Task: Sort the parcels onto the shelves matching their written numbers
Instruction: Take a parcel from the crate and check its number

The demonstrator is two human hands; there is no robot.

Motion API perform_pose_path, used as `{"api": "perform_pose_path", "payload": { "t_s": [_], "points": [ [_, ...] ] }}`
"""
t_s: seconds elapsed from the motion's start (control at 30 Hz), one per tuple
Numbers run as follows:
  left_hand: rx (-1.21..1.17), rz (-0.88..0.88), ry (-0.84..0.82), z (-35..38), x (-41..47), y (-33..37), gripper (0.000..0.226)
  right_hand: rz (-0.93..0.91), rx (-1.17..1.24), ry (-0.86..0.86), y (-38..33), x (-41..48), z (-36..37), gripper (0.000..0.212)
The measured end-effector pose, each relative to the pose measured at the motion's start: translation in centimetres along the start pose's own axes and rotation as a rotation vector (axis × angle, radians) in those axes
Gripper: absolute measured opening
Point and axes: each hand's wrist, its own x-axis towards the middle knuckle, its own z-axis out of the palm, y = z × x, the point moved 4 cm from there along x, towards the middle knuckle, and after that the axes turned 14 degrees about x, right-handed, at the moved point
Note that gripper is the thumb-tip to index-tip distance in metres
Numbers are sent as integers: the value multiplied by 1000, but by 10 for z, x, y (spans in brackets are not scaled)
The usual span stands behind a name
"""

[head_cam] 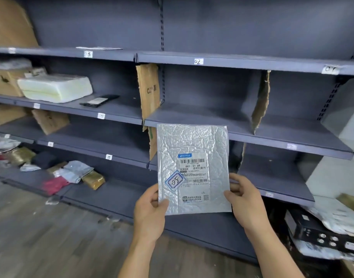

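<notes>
A flat silver foil parcel (pixel 193 157) is held upright in front of the grey shelving (pixel 212 121). Its white shipping label carries a stamped box with "05" written in it. My left hand (pixel 150 209) pinches the parcel's lower left edge, thumb on the front. My right hand (pixel 242 201) grips its lower right edge. Shelf-edge tags read "02" (pixel 198 61) and "01" (pixel 330 69) on the upper shelf, and a further tag (pixel 101 115) sits on the shelf below at the left, its number blurred.
Torn cardboard dividers (pixel 149 91) split the middle shelf into bays. A white padded parcel (pixel 56 88) and a dark flat packet (pixel 100 100) lie on the left shelf. Several loose parcels (pixel 72 173) are heaped at the lower left; a black box (pixel 320 231) sits at the lower right.
</notes>
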Motion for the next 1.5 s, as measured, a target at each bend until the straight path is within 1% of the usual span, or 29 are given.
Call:
{"api": "perform_pose_path", "payload": {
  "t_s": [0.1, 0.4, 0.67, 0.77, 0.97, 1.17, 1.33, 1.5],
  "points": [
    [-9, -29, 69, -38, 11, -16, 54, -7, -10, -84, 4, 1, 48, 53],
    [-10, -135, 297, -121, 58, -63, 55, -9, -54, -304, 8, 36, 174, 52],
    [43, -202, 439, -175, 140, -90, 56, -6, 12, -480, 12, 102, 287, 54],
    [95, -214, 482, -197, 175, -92, 57, -1, 32, -540, 6, 131, 332, 54],
    [112, -254, 615, -237, 226, -95, 57, 1, 35, -648, -1, 177, 415, 57],
    [115, -279, 665, -273, 257, -101, 59, 31, 71, -739, 4, 196, 482, 53],
    [131, -303, 692, -310, 285, -122, 61, 51, 74, -745, 12, 204, 537, 53],
    [109, -298, 690, -363, 325, -154, 60, 42, 47, -753, 13, 208, 607, 53]
  ]
}}
